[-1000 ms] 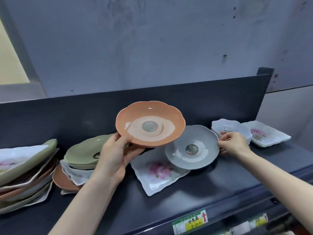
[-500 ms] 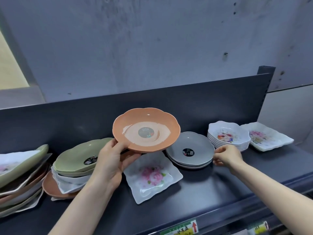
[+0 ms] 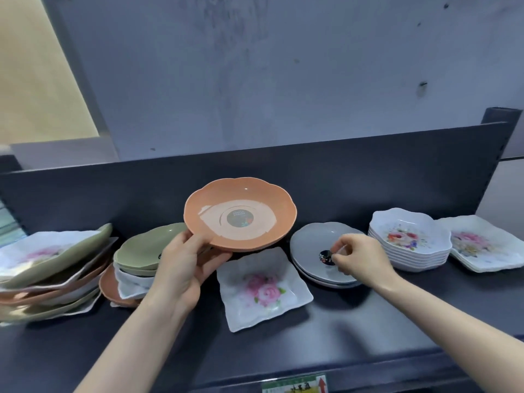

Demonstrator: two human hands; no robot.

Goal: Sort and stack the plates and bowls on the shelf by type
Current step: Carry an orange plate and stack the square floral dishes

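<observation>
Plastic, I judge, light but slick: left hand point(image 3: 184, 268) grips orange scalloped plate point(image 3: 209, 214) at near rim; right hand point(image 3: 363, 258) curls over grey round plates point(image 3: 309, 246), hold unclear.

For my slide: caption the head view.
Left hand holds scalloped orange plate above dark shelf; right hand over grey plate stack.

Orange plate point(image 3: 241, 214) tilted midair; grey plates point(image 3: 312, 251) stacked nr floral bowl stack point(image 3: 411, 242).
</observation>
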